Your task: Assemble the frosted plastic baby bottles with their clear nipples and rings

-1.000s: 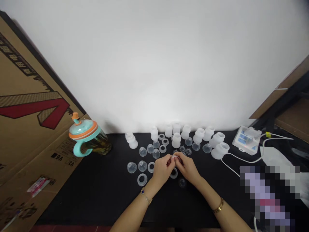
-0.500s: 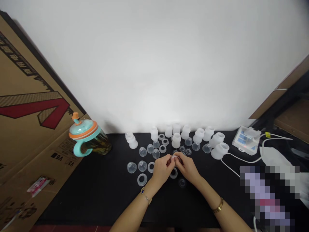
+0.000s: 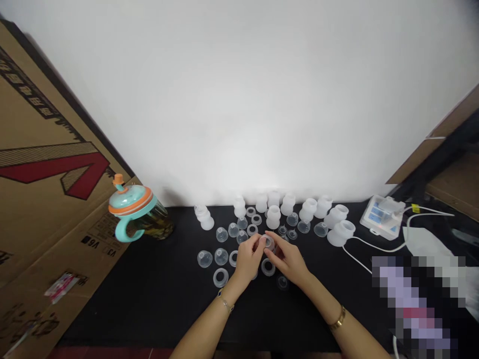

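Observation:
Between the fingertips of both hands is a small translucent bottle ring (image 3: 268,243), its round opening facing me. My left hand (image 3: 247,258) grips it from the left, and my right hand (image 3: 290,259) has thumb and fingers closed around its right side. Whether another piece sits inside the ring is too small to tell. Just below the hands a white collar ring (image 3: 268,274) lies flat on the black table (image 3: 149,304). A clear silicone nipple (image 3: 283,283) lies to its right. More nipples (image 3: 292,234) lie beyond my right hand.
Several white baby bottles (image 3: 273,218) stand along the wall, one stacked group (image 3: 204,217) at the left. Clear dome caps (image 3: 221,257) and rings (image 3: 220,277) lie left of my hands. A lidded jug (image 3: 140,212) is farther left; a power strip (image 3: 381,217) with cables sits right.
My hands have turned the small ring so its opening shows, and my right fingers have spread wider around it. The things on the table stay where they were.

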A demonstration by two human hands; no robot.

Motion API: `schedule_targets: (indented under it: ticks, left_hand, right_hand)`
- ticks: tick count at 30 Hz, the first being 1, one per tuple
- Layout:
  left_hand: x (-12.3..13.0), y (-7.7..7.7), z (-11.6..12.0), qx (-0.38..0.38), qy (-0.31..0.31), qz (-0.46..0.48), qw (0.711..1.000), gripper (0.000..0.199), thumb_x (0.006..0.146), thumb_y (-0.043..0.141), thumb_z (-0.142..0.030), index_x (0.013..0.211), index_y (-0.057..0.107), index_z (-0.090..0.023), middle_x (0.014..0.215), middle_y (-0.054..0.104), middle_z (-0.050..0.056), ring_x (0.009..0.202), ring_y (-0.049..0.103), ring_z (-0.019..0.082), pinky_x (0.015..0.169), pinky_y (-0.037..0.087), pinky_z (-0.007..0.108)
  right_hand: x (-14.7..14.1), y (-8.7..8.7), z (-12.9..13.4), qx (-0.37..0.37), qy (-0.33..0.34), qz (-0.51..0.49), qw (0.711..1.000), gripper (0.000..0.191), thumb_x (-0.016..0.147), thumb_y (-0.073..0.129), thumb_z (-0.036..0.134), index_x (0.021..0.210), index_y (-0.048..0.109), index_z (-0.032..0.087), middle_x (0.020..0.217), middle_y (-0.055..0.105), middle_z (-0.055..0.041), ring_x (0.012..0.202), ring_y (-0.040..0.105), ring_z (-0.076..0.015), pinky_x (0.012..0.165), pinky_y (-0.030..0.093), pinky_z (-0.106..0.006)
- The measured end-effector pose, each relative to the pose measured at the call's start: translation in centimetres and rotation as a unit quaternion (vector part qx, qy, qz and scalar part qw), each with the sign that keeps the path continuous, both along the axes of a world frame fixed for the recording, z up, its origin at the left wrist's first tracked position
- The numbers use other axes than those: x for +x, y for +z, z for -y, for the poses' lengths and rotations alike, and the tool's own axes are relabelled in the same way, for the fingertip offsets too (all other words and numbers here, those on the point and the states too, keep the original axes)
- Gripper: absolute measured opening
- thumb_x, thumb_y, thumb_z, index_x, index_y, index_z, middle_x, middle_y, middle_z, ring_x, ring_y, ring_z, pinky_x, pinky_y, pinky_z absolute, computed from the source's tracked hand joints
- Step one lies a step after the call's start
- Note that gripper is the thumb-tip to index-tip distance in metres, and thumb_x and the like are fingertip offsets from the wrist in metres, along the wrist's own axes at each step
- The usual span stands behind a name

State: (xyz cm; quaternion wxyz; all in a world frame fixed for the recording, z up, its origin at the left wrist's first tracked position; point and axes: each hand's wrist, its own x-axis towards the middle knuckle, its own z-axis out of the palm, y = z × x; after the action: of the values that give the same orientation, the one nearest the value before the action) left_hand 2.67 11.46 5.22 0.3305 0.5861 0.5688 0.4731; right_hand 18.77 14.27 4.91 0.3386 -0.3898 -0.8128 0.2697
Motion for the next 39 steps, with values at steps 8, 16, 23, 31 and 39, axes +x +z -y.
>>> schedule_targets:
  ticks: [8, 16, 23, 31, 39]
  left_hand:
    - [0.07, -0.17, -0.28, -0.008, 0.000, 0.079, 0.997, 0.034, 0.094, 0.051, -0.046, 0.104, 0.067, -0.017, 0.070, 0.060, -0.001, 0.054, 0.054, 0.012, 0.052, 0.042, 0.022]
    - [0.02, -0.02, -0.21, 0.001, -0.002, 0.072, 0.997, 0.030, 0.094, 0.051, -0.044, 0.095, 0.066, -0.018, 0.065, 0.056, -0.002, 0.057, 0.054, 0.013, 0.055, 0.042, 0.022]
    - [-0.07, 0.24, -0.14, 0.006, 0.004, 0.042, 0.999, 0.024, 0.092, 0.052, -0.038, 0.088, 0.064, -0.018, 0.060, 0.048, -0.004, 0.053, 0.047, 0.011, 0.052, 0.036, 0.021]
    - [-0.12, 0.74, -0.13, 0.008, 0.009, 0.037, 0.999, 0.026, 0.091, 0.054, -0.040, 0.085, 0.065, -0.018, 0.057, 0.046, -0.005, 0.052, 0.045, 0.011, 0.052, 0.035, 0.023]
    - [0.21, 0.06, -0.32, -0.003, 0.032, 0.093, 0.995, 0.025, 0.089, 0.058, -0.041, 0.088, 0.064, -0.017, 0.075, 0.065, 0.001, 0.061, 0.057, 0.013, 0.056, 0.044, 0.022]
  right_hand:
    - [-0.21, -0.42, -0.02, 0.022, -0.012, 0.016, 1.000, 0.048, 0.097, 0.051, 0.040, 0.138, 0.054, 0.015, 0.069, 0.064, 0.0004, 0.055, 0.058, -0.0140, 0.056, 0.047, -0.025]
    - [-0.07, -0.83, -0.21, 0.023, -0.008, 0.012, 1.000, 0.053, 0.091, 0.060, 0.039, 0.139, 0.054, 0.017, 0.069, 0.065, 0.0001, 0.055, 0.059, -0.0151, 0.057, 0.048, -0.026]
    - [-0.08, -0.89, -0.17, 0.036, -0.004, 0.021, 0.999, 0.054, 0.090, 0.061, 0.040, 0.139, 0.054, 0.016, 0.069, 0.067, -0.0008, 0.056, 0.061, -0.0164, 0.058, 0.050, -0.027]
    - [-0.17, -0.56, -0.07, 0.044, -0.006, 0.021, 0.999, 0.052, 0.092, 0.059, 0.042, 0.138, 0.056, 0.018, 0.073, 0.069, -0.0023, 0.056, 0.061, -0.0156, 0.057, 0.050, -0.026]
    - [-0.43, -0.83, 0.15, 0.031, -0.054, 0.002, 0.998, 0.054, 0.093, 0.058, 0.037, 0.144, 0.047, 0.022, 0.084, 0.071, -0.0020, 0.055, 0.061, -0.0145, 0.058, 0.052, -0.027]
